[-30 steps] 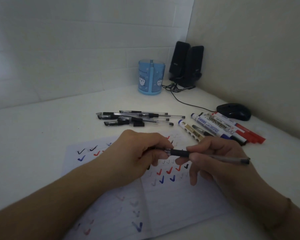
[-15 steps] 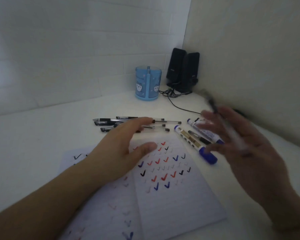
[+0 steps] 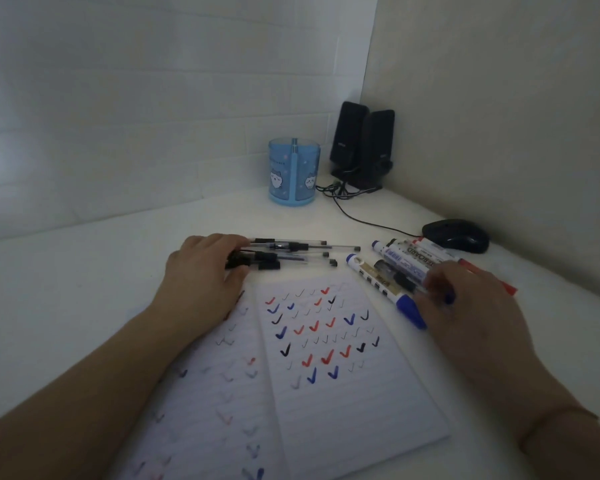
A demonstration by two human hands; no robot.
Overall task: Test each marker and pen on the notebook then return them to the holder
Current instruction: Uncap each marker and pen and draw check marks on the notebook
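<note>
My left hand (image 3: pixel 201 271) curls round the ends of the pens (image 3: pixel 284 252) at 12 o'clock of the notebook (image 3: pixel 343 393). My right hand (image 3: pixel 471 306) lies on the markers (image 3: pixel 406 261) at 2 (grip unclear). The holder (image 3: pixel 293 171) stands beyond.

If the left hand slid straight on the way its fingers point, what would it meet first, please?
The left hand already rests its fingers on the pile of pens; going on, it would push into them first, though depth is hard to judge.
</note>
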